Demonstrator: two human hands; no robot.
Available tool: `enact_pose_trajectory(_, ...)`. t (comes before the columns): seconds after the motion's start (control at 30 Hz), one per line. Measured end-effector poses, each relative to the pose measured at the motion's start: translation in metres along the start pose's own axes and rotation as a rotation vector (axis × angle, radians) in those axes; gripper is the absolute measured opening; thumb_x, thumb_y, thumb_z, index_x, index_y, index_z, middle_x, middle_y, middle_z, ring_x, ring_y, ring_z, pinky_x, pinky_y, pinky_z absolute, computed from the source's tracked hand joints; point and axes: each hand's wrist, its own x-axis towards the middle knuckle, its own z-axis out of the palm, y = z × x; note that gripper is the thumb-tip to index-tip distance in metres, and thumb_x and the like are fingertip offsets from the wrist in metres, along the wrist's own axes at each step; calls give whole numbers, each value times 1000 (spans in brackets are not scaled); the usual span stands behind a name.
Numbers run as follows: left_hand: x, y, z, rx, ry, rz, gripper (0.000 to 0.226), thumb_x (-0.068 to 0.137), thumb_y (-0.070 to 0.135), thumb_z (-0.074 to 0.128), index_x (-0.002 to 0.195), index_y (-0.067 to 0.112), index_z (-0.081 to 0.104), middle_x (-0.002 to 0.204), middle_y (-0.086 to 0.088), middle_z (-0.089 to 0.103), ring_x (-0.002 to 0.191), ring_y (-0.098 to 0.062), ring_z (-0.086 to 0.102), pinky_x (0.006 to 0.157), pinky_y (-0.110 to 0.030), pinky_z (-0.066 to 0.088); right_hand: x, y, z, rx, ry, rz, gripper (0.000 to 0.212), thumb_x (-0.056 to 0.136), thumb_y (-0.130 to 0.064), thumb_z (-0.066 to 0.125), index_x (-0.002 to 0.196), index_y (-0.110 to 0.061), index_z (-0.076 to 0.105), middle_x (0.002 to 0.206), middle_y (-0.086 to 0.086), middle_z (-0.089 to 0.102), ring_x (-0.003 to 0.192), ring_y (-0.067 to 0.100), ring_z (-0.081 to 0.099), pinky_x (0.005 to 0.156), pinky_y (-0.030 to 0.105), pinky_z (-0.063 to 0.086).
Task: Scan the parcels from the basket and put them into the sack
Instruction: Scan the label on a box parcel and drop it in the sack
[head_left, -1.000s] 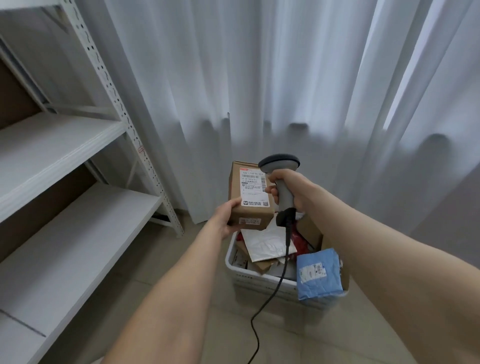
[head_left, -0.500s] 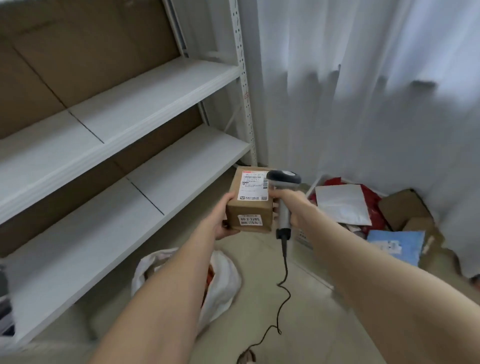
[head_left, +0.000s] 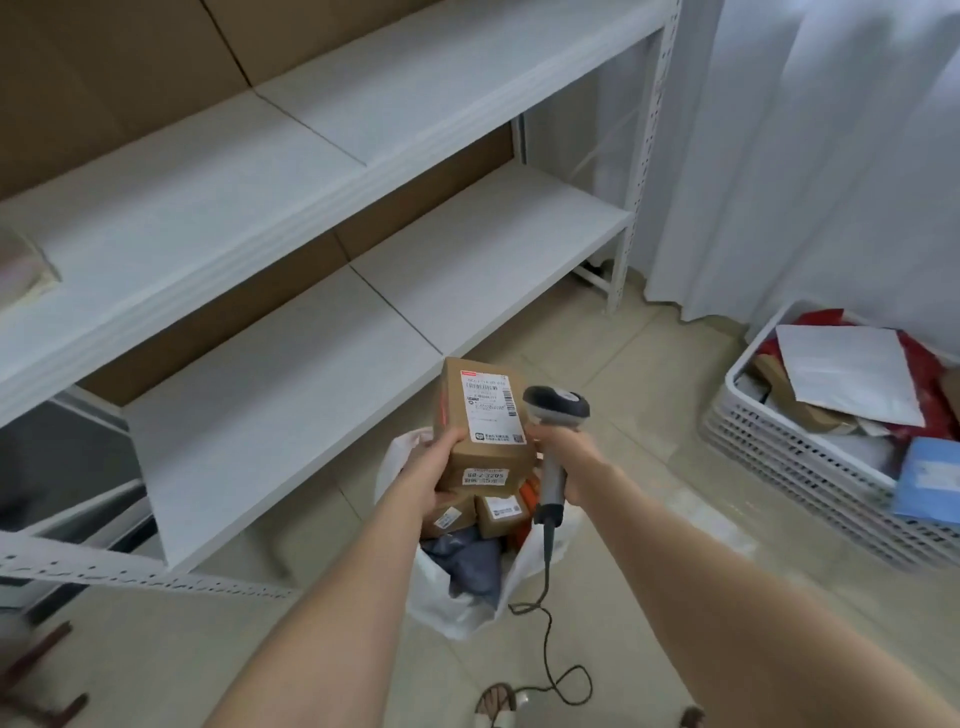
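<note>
- Since half a second ago, the cardboard parcel (head_left: 480, 431) has shifted from over bare floor to directly above the open mouth of the sack (head_left: 457, 618), and the view has swung left and down with it.
- Its large shipping label faces up, and a smaller sticker shows on its near side.
- The left hand (head_left: 434, 467) grasps the parcel from the left and underneath, thumb curled over its top edge.
- The right hand (head_left: 563, 457) is clenched round the grip of a barcode scanner (head_left: 556, 410), whose head sits just beside the parcel's right edge.
- The scanner's cable (head_left: 548, 623) drops past the sack and loops across the floor (head_left: 649, 364).
- The white plastic sack stands on the floor by the front edge of the lower shelf (head_left: 363, 338); inside lie small labelled boxes (head_left: 501, 512) and a grey-blue soft packet (head_left: 467, 564).
- The white slatted basket (head_left: 779, 457) sits well apart to the right, on the floor by the curtain (head_left: 831, 156), holding a white mailer (head_left: 847, 371), a red bag (head_left: 919, 374) and a blue mailer (head_left: 927, 480).
</note>
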Motion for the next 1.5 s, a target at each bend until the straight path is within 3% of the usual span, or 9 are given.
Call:
enact_pose_trajectory(0.2,88,-67,-39,339,69,13,79,59,42,75,132,32,48,124,-6,55,112,-25,56,97,-41,49,65,98,28,187,106,37,37,86,-21,73,119,-10,62,115,11,67,110,28,63,100,48,49)
enact_pose_trajectory(0.4,163,-152,-15,684,108,96,92,67,44,78,144,33,29,141,-7,32,127,-30,43,105,-42,42,136,184,8,251,216,155,11,90,-9,65,93,-15,57,84,6,57,73,19,56,63,34,46)
enact_pose_trajectory(0.8,279,-256,9,955,240,522,93,67,48,74,144,37,23,134,-2,20,125,-27,27,103,-39,36,261,317,14,284,136,197,33,86,1,55,119,-1,61,116,25,65,111,41,60,98,54,48)
enact_pose_trajectory(0.9,295,-267,1,949,232,568,94,67,47,76,144,38,24,132,-4,21,125,-25,28,103,-37,36,283,331,21,255,154,185,17,85,3,57,90,-11,64,93,15,67,87,28,64,75,39,55)
enact_pose_trajectory(0.97,303,-271,-2,943,214,593,94,66,45,77,144,37,25,131,-5,22,124,-25,29,104,-36,35,291,336,21,267,217,174,17,83,6,57,83,-10,62,91,16,66,86,31,64,80,43,55)
enact_pose_trajectory(1.07,301,-272,-6,1011,167,595,96,66,45,77,145,38,24,131,-4,21,124,-25,28,104,-35,35,289,333,15,342,306,164,15,84,6,58,93,-5,63,106,21,64,102,36,62,97,55,48)
enact_pose_trajectory(1.27,264,-257,-19,1307,-41,457,93,72,38,76,144,49,18,142,-1,6,133,-28,19,100,-40,42,236,276,-1,572,255,154,31,91,-7,55,120,-2,62,115,18,65,110,34,62,101,51,47)
enact_pose_trajectory(1.4,246,-257,-21,1537,-177,435,69,87,36,59,141,51,18,149,-4,11,135,-31,22,95,-41,48,213,236,-3,647,162,157,14,82,-5,55,91,-10,64,88,10,64,87,28,62,83,42,53)
enact_pose_trajectory(1.5,255,-255,-13,1589,-259,349,54,92,61,33,139,36,27,141,-9,33,123,-31,42,95,-42,44,213,236,-1,645,108,160,15,81,-4,53,77,-14,64,75,6,64,74,24,61,70,35,53)
